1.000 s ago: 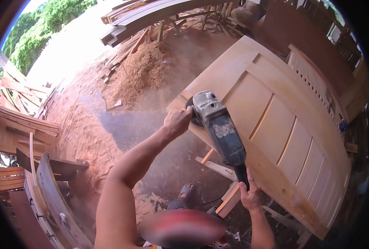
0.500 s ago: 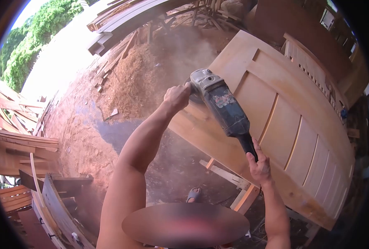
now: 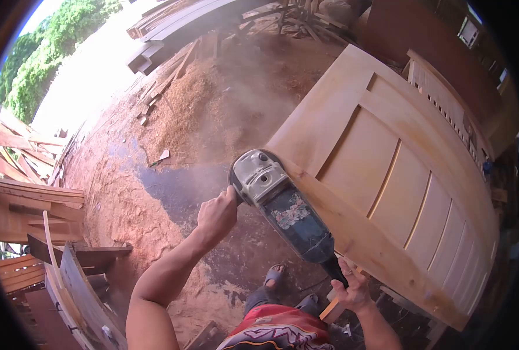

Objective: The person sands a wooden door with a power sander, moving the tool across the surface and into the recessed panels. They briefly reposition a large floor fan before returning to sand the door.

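Both of my hands are on an angle grinder [image 3: 294, 210] with a grey metal head and a dark, worn body. My left hand [image 3: 218, 214] is closed around the side handle by the head, which mostly hides that handle. At the other end, my right hand [image 3: 353, 287] grips the black rear handle. The grinder's head lies over the near left edge of a pale wooden panel door [image 3: 353, 224], its disc mostly hidden beneath. Grooves separate the door's several panels.
Wooden supports [image 3: 331, 309] stand under the door's near edge. A sawdust heap [image 3: 189, 111] lies on the ground beyond, in hazy dust. Timber beams [image 3: 177, 35] are at the back, scrap boards [image 3: 26, 149] at the left. My sandalled foot [image 3: 275, 274] is below the grinder.
Both hands have drawn the grinder toward me and to the left, from over the door's surface to its near edge. My red clothing and both feet now show below.
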{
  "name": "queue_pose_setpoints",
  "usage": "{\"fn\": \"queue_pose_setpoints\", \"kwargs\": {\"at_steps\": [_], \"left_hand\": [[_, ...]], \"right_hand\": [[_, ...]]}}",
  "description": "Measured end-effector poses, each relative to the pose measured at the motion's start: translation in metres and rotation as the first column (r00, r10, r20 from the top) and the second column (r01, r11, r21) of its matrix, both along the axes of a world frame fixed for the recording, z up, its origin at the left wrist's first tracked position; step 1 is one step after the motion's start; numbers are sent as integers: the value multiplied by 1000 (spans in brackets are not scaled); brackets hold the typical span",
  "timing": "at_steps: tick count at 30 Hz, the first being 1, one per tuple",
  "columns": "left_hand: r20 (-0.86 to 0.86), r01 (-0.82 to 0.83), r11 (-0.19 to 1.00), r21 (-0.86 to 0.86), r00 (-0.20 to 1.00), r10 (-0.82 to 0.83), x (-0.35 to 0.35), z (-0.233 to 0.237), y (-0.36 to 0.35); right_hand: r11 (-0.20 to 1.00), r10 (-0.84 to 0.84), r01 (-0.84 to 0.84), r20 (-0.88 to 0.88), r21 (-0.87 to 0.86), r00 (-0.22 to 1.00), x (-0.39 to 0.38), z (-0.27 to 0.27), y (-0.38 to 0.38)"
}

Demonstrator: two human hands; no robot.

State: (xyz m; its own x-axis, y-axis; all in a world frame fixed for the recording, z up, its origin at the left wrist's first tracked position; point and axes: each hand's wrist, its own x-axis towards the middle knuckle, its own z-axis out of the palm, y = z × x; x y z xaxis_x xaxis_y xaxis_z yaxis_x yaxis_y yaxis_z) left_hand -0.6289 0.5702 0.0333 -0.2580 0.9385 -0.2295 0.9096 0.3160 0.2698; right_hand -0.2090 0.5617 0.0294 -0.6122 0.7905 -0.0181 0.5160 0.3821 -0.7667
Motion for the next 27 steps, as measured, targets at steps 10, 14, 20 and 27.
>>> {"fn": "queue_pose_setpoints", "kwargs": {"at_steps": [10, 14, 20, 27], "left_hand": [[-62, 313, 929, 197, 950, -307, 13, -19, 204], [-120, 353, 922, 163, 934, -336, 28, -16, 301], [-154, 386, 909, 157, 919, -363, 35, -18, 343], [-98, 419, 886, 196, 908, -408, 36, -18, 269]], "right_hand": [[954, -298, 298, -3, -19, 955, -8, 8, 95], [931, -363, 364, -27, 11, 931, -8, -5, 158], [921, -345, 352, -69, 164, 936, -5, -13, 188], [928, -316, 313, -18, 202, 949, 6, -6, 122]]}}
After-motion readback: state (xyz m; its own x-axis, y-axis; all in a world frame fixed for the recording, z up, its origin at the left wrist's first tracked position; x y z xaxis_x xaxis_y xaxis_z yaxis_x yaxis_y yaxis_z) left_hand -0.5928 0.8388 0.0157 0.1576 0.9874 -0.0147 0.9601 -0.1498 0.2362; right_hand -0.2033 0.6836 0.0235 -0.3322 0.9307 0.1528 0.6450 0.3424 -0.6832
